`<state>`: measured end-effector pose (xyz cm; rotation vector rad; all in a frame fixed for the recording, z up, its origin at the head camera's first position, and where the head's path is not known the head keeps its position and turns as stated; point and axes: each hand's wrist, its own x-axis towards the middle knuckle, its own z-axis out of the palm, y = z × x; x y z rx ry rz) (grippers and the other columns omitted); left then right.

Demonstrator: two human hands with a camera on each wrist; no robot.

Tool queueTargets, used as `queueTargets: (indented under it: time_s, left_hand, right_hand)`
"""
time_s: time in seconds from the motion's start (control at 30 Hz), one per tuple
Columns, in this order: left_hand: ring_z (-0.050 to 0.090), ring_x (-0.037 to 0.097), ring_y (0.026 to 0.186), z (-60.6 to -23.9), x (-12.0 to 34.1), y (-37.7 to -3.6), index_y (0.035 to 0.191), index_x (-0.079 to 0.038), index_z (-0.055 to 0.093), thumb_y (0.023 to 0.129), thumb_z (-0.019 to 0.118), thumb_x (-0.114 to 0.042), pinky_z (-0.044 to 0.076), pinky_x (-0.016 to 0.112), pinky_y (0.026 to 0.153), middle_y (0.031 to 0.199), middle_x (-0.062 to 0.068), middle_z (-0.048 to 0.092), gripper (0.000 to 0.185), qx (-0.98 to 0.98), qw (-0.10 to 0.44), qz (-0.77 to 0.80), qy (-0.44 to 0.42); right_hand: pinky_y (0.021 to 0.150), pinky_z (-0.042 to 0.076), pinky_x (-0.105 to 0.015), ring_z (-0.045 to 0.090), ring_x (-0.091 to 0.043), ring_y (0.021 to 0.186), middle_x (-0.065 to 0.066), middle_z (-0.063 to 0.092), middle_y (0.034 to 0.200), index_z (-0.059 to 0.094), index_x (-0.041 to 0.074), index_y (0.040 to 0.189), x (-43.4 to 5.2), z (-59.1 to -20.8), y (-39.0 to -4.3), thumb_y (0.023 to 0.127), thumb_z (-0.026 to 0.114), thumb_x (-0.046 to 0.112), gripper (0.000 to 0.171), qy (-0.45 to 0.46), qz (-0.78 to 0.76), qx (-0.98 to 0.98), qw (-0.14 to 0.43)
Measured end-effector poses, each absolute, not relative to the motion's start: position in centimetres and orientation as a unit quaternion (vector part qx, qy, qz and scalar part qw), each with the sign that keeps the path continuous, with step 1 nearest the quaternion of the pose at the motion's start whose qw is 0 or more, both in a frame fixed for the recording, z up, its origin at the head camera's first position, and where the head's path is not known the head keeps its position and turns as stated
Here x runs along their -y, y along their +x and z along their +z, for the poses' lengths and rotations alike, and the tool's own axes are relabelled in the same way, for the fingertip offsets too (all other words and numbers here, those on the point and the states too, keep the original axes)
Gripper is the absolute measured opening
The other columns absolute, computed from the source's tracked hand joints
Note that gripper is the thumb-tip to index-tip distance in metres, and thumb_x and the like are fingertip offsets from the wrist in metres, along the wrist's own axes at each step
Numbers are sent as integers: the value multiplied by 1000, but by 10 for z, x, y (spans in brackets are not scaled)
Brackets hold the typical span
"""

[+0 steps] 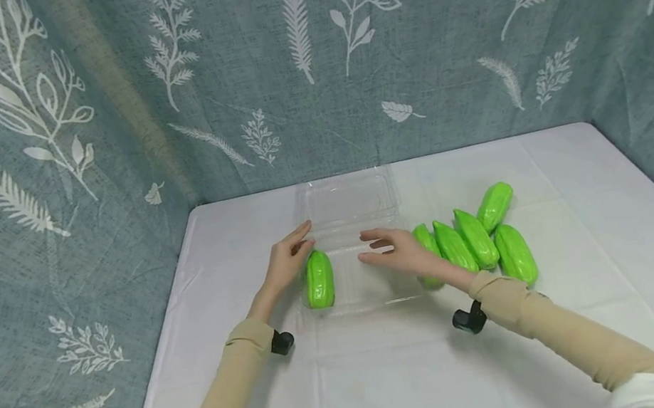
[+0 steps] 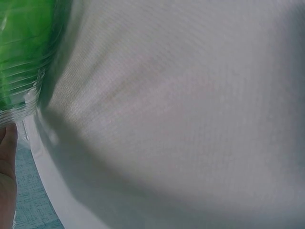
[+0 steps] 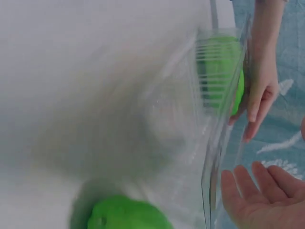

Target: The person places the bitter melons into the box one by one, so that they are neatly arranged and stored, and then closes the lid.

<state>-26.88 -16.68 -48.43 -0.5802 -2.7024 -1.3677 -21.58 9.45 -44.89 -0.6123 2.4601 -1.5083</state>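
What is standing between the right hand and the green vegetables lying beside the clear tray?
Nothing visible. The right hand hovers open over the clear plastic tray, and the nearest loose green vegetable lies just beside its wrist on the white tablecloth. The tray's low side wall is the only thing between them.

Right hand (image 1: 398, 252) hides part of the nearest green gourd (image 1: 426, 245); the clear tray (image 3: 209, 157) beside it blurs in the right wrist view.

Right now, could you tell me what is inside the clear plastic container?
One green gourd lies at the left end of the clear plastic container. The right hand covers part of the tray's right side.
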Motion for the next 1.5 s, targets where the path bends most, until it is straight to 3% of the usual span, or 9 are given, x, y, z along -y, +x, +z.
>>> queueTargets:
  time_s: [0.17,0.7,1.0,1.23,1.5]
  left_hand:
    - [54,31,124,-484,166,-269,138,0,46,97,54,-14,47,42,101,145,16,44,44,876,32,-441,-194]
    - [54,31,124,-483,165,-269,139,-1,46,98,54,-15,47,43,102,146,16,43,44,879,31,-436,-191]
    - [53,30,126,-484,166,-267,138,-1,46,98,53,-16,47,43,102,146,15,43,44,879,30,-439,-185]
    - [53,31,125,-484,167,-265,138,0,47,97,54,-14,47,43,101,145,16,44,44,879,37,-438,-185]
    - [52,32,125,-484,167,-264,137,0,47,97,55,-16,47,45,101,144,17,45,44,873,46,-445,-196]
  right_hand:
    - [103,47,-44,49,-39,127,-19,48,141,46,2,138,-110,-443,-213,93,62,24,53,-206,-514,-826,106]
    - [101,48,-46,50,-38,126,-19,48,141,46,2,138,-168,-432,-206,93,62,26,55,-147,-510,-846,53]
    - [102,45,-46,49,-41,126,-23,46,142,45,-3,138,-204,-444,-200,95,60,19,51,-96,-526,-844,-43]
    - [103,44,-49,45,-41,128,-23,42,145,40,-1,142,-233,-449,-194,96,56,31,58,-51,-484,-871,-65]
    - [101,44,-51,45,-44,126,-26,42,143,40,-5,140,-262,-449,-191,97,54,29,57,-26,-452,-886,-97]
